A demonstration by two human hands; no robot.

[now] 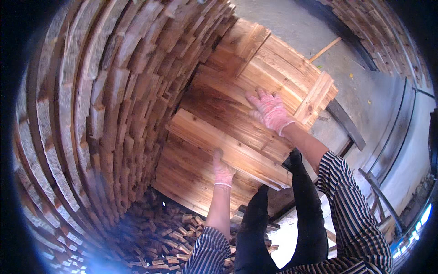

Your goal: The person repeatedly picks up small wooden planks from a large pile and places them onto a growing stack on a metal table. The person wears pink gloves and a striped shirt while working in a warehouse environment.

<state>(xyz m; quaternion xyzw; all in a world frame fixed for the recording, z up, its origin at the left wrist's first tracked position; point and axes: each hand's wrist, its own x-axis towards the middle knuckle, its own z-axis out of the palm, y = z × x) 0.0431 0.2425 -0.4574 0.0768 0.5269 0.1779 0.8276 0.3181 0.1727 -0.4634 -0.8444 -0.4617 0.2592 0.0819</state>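
Several flat wooden boards (205,93) lie side by side and overlapping in front of me. A lighter plank (230,148) rests across them at a slant. At its near edge is my left hand (223,172), in a pink glove, closed on the plank with one digit on top; the other fingers are mostly hidden. Farther off and to the right, my right hand (272,112), also in a pink glove, is spread over the boards, slightly blurred, with nothing in its grasp. A short crosswise strip of wood (314,97) lies at the boards' right end.
A tall stack of wooden pieces (118,100) rises close along the left. Small wood offcuts (178,237) are heaped below it. Behind the boards is a grey floor (283,23) with a thin stick (325,49). More stacked wood (388,32) stands at the far right.
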